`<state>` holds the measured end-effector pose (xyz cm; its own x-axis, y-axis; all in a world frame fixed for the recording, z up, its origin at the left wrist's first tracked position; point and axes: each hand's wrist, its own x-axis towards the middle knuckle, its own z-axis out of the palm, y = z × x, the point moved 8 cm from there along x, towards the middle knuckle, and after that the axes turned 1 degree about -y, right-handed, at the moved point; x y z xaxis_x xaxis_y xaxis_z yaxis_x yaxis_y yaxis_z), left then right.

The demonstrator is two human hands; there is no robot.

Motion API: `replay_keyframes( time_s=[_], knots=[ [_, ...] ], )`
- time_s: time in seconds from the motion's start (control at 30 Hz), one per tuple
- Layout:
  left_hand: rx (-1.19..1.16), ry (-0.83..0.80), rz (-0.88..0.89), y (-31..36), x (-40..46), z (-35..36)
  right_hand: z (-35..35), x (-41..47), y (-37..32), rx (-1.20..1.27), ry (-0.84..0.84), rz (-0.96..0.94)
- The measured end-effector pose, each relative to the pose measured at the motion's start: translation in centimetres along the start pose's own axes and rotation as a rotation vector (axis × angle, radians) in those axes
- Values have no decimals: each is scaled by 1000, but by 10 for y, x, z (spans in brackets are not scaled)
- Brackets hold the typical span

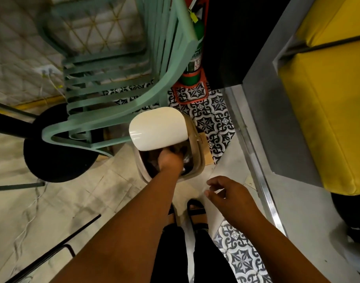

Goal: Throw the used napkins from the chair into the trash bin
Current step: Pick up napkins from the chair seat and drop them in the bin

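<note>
Down at the bottom, my own legs and sandalled feet (197, 213) on the floor (72, 201), toes just short of the trash bin (199, 158). My right hand (232, 195) hangs nearest me, over the floor off the bin's right front corner, fingers (213, 181) loosely curled and apart, holding nothing.

Further out, my left hand (171, 160) is plunged into the mouth of the bin, under the raised white lid (158, 128), which stands tilted up at the far edge. Only the back of that hand shows; its fingers are buried in the dark of the liner, so I cannot tell whether they are clamped on a napkin or already apart. No napkin shows anywhere I can see; my guess is that it sits under that hand, inside the bin, or has just dropped there.

So this is the drop itself, the last step, or very near it. Next I need to let go fully, draw the hand straight up past the lid's near edge without catching it, then let the lid fall.

Beyond the bin, the green chair (117, 82) stands against the wall; what I can see of its slatted seat looks bare of napkins. Past its right edge, a green extinguisher (192, 74) on patterned tiles.
</note>
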<state>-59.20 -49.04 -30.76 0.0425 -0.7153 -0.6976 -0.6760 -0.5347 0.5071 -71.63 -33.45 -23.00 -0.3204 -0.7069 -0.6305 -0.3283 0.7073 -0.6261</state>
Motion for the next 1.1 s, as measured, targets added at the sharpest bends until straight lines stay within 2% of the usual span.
replay_keyframes(
  time_s=[0.2, 0.3, 0.47, 0.53, 0.63, 0.8, 0.97, 1.1],
  knots=[
    [-156, -120, 25, -7, -40, -11, -1, 2, -35, -62, -33, -67],
    [-48, -69, 77, -7, -64, -40, -2, -2, -68, -129, -54, -159],
    [-143, -33, 132, -13, -100, -86, 13, -9, -120, -162, -129, -264],
    [-238, 37, 129, -23, -116, -122, 29, -17, -151, -223, -150, -343],
    [-233, 143, 130, -35, -130, -163, 49, -22, -184, -304, -167, -418],
    [-338, 337, 115, -80, -175, -258, 131, -63, -254, -411, -355, -544],
    [-412, 576, 66, -166, -232, -349, 238, -137, -308, -563, -523, -758],
    [-495, 788, 18, -262, -304, -418, 331, -221, -336, -666, -627, -915]
  ],
)
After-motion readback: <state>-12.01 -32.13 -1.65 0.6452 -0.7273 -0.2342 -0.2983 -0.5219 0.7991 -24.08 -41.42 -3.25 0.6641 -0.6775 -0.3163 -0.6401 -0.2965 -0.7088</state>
